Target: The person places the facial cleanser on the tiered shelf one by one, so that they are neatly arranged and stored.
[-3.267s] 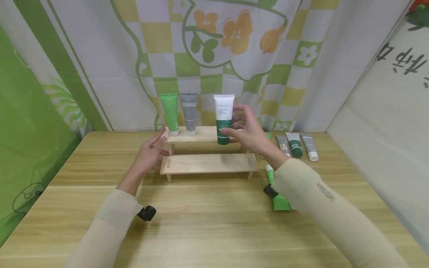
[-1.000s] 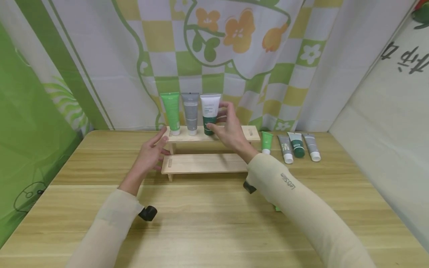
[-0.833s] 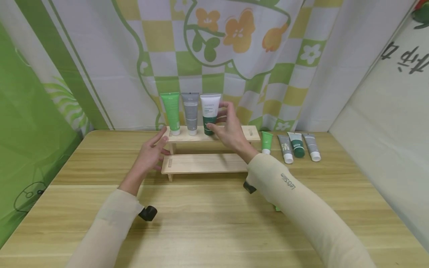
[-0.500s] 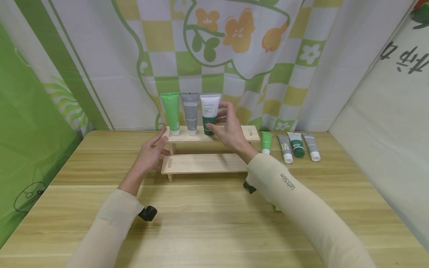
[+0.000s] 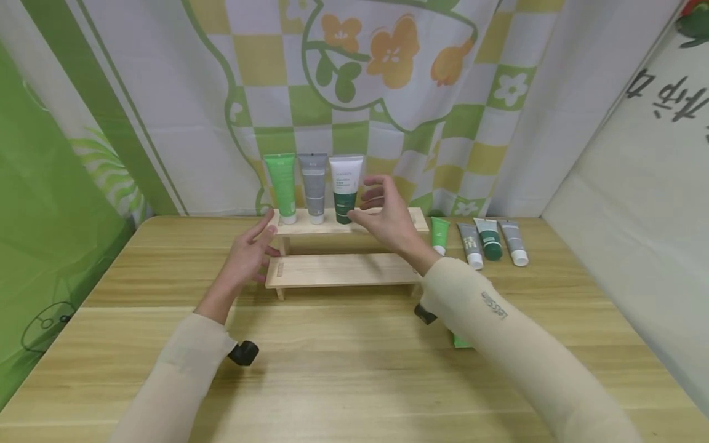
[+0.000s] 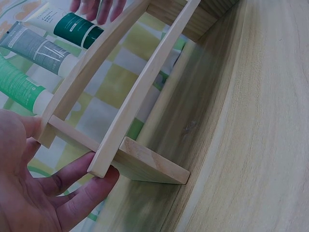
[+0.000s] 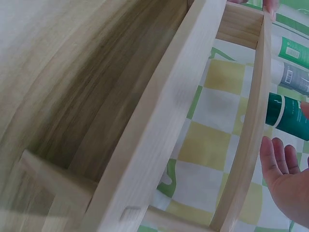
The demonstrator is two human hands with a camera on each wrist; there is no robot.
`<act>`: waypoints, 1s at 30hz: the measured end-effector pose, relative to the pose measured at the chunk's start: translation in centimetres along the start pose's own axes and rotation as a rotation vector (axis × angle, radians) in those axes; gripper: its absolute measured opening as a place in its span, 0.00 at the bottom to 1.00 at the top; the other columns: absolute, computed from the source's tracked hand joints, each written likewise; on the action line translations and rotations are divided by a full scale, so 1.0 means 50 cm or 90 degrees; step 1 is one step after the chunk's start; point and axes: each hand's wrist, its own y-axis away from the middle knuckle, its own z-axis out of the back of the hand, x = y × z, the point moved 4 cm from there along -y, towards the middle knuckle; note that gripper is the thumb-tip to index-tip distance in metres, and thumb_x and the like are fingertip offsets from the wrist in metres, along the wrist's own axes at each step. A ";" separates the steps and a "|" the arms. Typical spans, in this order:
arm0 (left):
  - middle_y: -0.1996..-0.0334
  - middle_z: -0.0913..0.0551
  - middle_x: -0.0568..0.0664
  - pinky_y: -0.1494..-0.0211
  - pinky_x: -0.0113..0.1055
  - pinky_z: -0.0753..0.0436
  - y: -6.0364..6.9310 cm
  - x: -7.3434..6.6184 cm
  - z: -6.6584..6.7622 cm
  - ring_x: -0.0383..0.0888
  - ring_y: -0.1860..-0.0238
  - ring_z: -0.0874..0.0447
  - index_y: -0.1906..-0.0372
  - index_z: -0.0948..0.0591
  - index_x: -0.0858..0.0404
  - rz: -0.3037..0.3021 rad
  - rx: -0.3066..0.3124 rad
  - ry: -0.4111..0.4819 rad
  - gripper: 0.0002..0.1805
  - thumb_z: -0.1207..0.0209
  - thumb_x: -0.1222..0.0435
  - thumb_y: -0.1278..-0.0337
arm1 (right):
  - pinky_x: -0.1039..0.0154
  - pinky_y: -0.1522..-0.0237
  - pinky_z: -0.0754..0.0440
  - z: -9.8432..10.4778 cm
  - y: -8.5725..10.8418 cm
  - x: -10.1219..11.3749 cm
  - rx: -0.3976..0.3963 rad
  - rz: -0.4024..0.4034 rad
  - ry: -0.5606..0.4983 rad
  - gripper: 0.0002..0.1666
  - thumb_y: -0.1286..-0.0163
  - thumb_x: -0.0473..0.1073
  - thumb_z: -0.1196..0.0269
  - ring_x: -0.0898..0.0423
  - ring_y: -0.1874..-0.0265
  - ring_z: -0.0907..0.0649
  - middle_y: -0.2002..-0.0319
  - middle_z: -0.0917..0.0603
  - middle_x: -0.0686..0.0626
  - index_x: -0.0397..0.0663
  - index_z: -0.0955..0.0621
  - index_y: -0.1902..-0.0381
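Observation:
A two-tier wooden shelf (image 5: 338,271) stands on the table. My left hand (image 5: 246,255) grips its left end, thumb at the upper tier and fingers at the lower one, as the left wrist view shows. Upright on the upper tier, caps down, stand a bright green tube (image 5: 284,187), a grey tube (image 5: 314,187) and a white-and-dark-green tube (image 5: 346,187). Beside the last one is my right hand (image 5: 390,218), fingers parted from it and loosely bent; the thumb is close to its lower part, and I cannot tell whether it touches.
Right of the shelf lie a small green tube (image 5: 440,235), a grey tube (image 5: 470,246), a white-and-green tube (image 5: 490,240) and another grey tube (image 5: 514,243). A green item (image 5: 461,341) is mostly hidden under the right sleeve. A patterned curtain (image 5: 388,123) hangs behind the table.
The white-and-green tube has been carried left onto the upper tier beside the grey one. My right hand has since let go and drawn slightly right. The left hand has stayed put.

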 end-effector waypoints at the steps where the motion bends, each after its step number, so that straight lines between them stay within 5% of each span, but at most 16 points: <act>1: 0.44 0.23 0.71 0.64 0.51 0.12 0.000 0.000 0.000 0.66 0.49 0.22 0.22 0.47 0.31 0.000 0.000 0.000 0.31 0.57 0.39 0.26 | 0.56 0.49 0.17 0.004 0.004 0.000 -0.001 0.002 -0.002 0.38 0.37 0.37 0.28 0.48 0.48 0.20 0.47 0.24 0.43 0.47 0.34 0.34; 11: 0.43 0.24 0.72 0.65 0.51 0.12 0.003 0.000 -0.002 0.66 0.48 0.22 0.22 0.48 0.31 -0.001 0.007 0.003 0.32 0.57 0.39 0.26 | 0.59 0.56 0.15 0.053 0.047 0.001 -0.016 -0.001 -0.051 0.31 0.35 0.36 0.29 0.47 0.52 0.18 0.47 0.23 0.36 0.42 0.31 0.38; 22: 0.44 0.23 0.71 0.65 0.50 0.12 -0.001 -0.004 -0.003 0.65 0.49 0.21 0.24 0.47 0.27 0.007 0.003 -0.004 0.30 0.57 0.39 0.26 | 0.56 0.56 0.12 0.139 0.112 -0.022 0.015 -0.093 -0.111 0.32 0.32 0.36 0.31 0.49 0.53 0.16 0.43 0.26 0.31 0.37 0.32 0.35; 30: 0.43 0.24 0.72 0.65 0.49 0.12 0.002 -0.003 -0.003 0.66 0.49 0.22 0.23 0.48 0.27 0.009 0.008 -0.002 0.30 0.57 0.39 0.25 | 0.50 0.55 0.13 0.200 0.173 -0.051 0.045 -0.155 -0.074 0.33 0.31 0.37 0.33 0.57 0.59 0.15 0.44 0.27 0.34 0.33 0.34 0.33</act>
